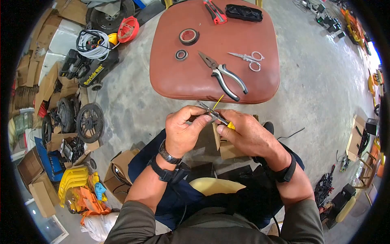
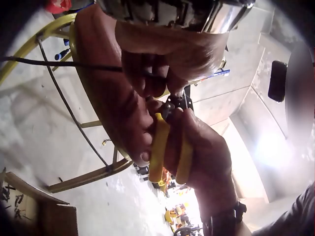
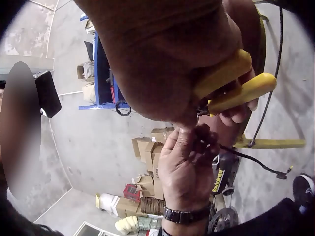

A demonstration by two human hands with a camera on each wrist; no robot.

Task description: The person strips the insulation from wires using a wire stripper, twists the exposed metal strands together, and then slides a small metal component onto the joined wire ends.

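We seem to be mid-strip on a wire.
Our right hand (image 1: 248,136) grips the yellow-handled stripper (image 3: 246,91); our left hand (image 1: 185,132), just beside it, pinches the black wire (image 2: 74,64) at its tip. The next move calls for a steady pull.

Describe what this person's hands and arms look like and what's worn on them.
Both hands are bare, no gloves. The left hand has a dark metal-link watch and a black strap at the wrist; the right hand has a wide black strap. Grey-green sleeves leave the forearms bare.
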